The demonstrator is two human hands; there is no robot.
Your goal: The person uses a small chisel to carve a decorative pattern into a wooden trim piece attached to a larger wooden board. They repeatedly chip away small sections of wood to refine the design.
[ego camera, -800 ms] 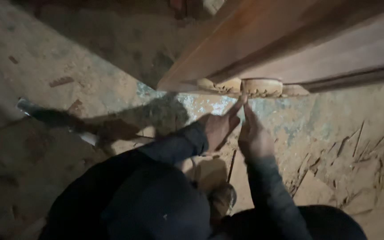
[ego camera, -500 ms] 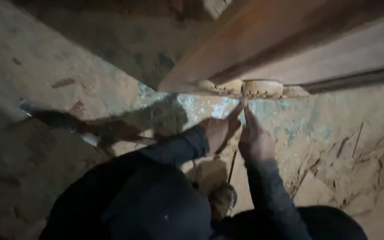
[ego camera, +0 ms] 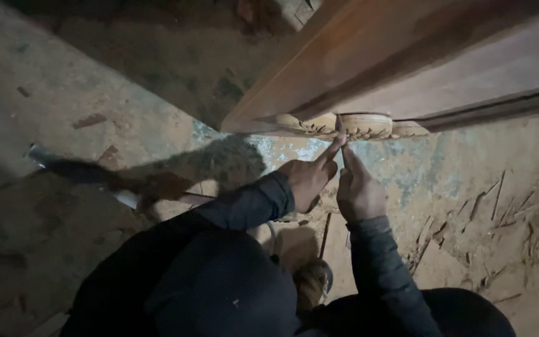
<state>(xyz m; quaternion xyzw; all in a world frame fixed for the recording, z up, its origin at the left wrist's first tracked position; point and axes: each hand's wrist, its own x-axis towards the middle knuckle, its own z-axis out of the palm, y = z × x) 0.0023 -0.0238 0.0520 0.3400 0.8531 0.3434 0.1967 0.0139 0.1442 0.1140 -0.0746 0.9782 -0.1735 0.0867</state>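
**Both hands on a thin tool at carved edge of wood panel**

Nearest: person's knees and dark sleeves fill bottom of view. A shoe (ego camera: 312, 284) shows between the legs, on the floor.

Left hand (ego camera: 307, 180): mostly curled, index finger stretched up and right, tip touching or just beside the tool near the carving. Grip on the tool itself: cannot tell, finger seems to steady it only.

Right hand (ego camera: 358, 190): closed narrow round the lower part of a thin tool (ego camera: 339, 134), fingers bunched, knuckles up. Tool is slim, upright, tilted slightly; kind of blade too small to tell. Its top end meets the carving.

Carving (ego camera: 344, 125): pale, rounded relief w/ notched cuts along lower rim, on the bottom edge of the panel (ego camera: 444, 62). Panel is large, reddish-brown, w/ a moulded groove running right; it runs from upper centre to far right, above both hands.

Floor (ego camera: 82, 81): rough concrete, dusty, blue-grey patch under the carving. Wood shavings (ego camera: 506, 212) scattered right, near to mid. A thin stick (ego camera: 324, 235) lies just below the hands.

Left, mid: pale bar-like object (ego camera: 126, 198), partly in shadow; kind not clear.

Far: dark, detail lost.
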